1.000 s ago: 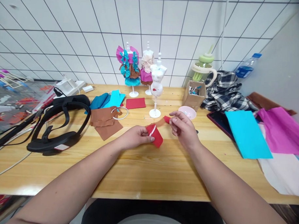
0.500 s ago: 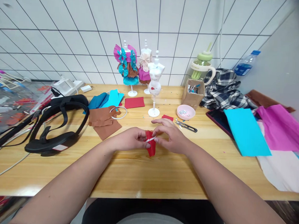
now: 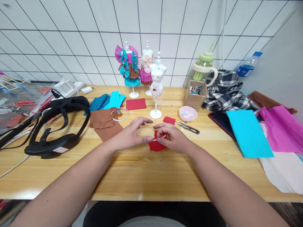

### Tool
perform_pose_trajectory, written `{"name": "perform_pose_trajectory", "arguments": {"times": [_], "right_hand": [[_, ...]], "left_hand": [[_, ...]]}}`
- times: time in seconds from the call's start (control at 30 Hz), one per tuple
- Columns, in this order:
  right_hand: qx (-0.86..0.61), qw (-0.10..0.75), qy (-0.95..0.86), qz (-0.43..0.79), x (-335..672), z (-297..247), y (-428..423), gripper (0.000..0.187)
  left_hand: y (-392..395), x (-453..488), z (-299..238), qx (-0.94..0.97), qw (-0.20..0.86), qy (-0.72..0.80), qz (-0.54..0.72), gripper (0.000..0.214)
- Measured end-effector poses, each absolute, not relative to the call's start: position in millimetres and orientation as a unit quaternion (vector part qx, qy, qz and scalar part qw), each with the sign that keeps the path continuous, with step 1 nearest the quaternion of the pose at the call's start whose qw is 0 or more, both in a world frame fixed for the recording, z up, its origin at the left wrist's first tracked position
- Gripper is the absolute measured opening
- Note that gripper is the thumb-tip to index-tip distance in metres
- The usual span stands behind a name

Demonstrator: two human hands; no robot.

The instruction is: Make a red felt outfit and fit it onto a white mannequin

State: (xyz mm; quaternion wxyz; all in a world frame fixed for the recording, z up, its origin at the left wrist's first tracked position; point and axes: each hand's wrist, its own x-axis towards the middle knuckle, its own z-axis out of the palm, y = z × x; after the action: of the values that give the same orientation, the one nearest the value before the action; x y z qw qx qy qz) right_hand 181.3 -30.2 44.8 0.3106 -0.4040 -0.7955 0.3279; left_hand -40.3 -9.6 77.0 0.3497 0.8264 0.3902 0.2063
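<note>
My right hand (image 3: 174, 137) pinches a small red piece of crepe-like paper or fabric (image 3: 156, 146) with a thin white strip (image 3: 154, 139) across it. The fingers cover part of the piece. My left hand (image 3: 133, 134) is beside it, thumb and fingers spread apart, the thumb tip close to the strip's left end; whether it touches cannot be made out. Behind my hands stands a white miniature dress form (image 3: 157, 77) with a small red mark at its waist. Another small red piece (image 3: 169, 120) lies by its base.
Thread snips (image 3: 189, 128) and a pink bowl (image 3: 188, 113) sit to the right, near a cardboard box (image 3: 195, 95). Two dressed forms (image 3: 129, 68) stand behind. Brown sheets (image 3: 106, 123), a headset (image 3: 58, 126) and a ring (image 3: 120, 114) lie left; a cyan sheet (image 3: 250, 133) lies right.
My left hand has let go of the red piece and its fingers have opened. The red piece has turned and shifted slightly right, now in my right hand's pinch.
</note>
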Motion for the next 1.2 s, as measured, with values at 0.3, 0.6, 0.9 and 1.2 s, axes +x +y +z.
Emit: {"name": "perform_pose_trajectory", "arguments": {"times": [0.3,0.6,0.9,1.2], "right_hand": [[-0.407,0.315,-0.787,0.340,182,44,-29,0.002],[-0.428,0.403,-0.804,0.081,179,55,-39,0.008],[-0.451,0.358,-0.817,0.007,172,51,-44,0.017],[-0.467,0.344,-0.814,-0.025,169,52,-46,0.018]], "left_hand": [[-10,-38,76,0.829,0.417,0.352,0.121,0.023],[-12,-29,74,0.722,0.488,0.446,0.204,0.029],[-16,-25,69,0.746,0.414,0.463,0.240,0.022],[-19,-20,67,0.769,0.363,0.463,0.249,0.016]]}}
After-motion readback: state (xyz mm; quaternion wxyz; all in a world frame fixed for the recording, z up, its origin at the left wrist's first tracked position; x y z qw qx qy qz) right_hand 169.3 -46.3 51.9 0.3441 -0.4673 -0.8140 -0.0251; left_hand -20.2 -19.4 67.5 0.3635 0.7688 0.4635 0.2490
